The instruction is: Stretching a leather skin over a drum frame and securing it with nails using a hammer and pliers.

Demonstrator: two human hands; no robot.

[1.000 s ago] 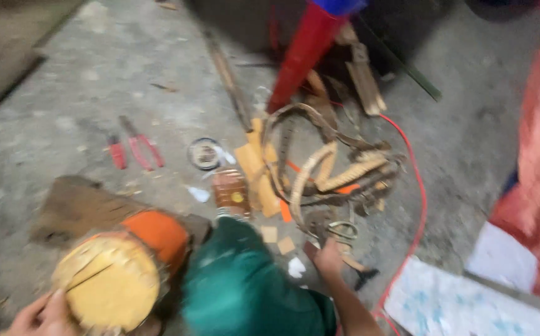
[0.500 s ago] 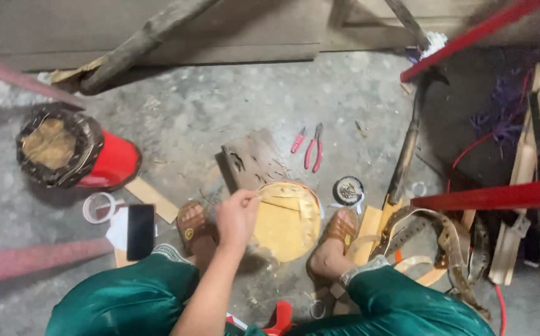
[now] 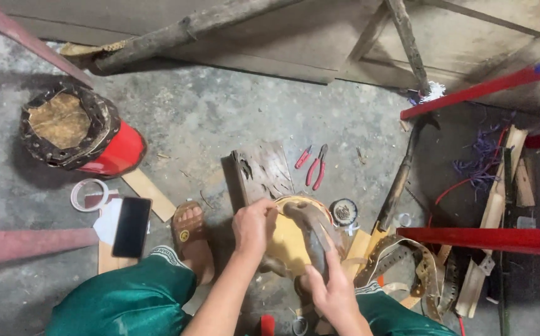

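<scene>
A small round drum with a pale yellow face stands between my feet on the concrete floor. A dark brown leather strip curves over its right side. My left hand is closed on the drum's upper left rim, where the strip's end lies. Lower down, my right hand grips the strip and holds it against the drum's edge. My left foot in a brown sandal rests beside the drum. Green trousers cover both knees.
A larger red drum laced with leather stands at the left, near a black phone and a tape roll. A wooden board, red pliers and a round tin lie beyond the small drum. Leather straps and red bars crowd the right.
My view has steadied over the small drum. Half a second ago only my left hand touched it; now my right hand holds a leather strip across it.
</scene>
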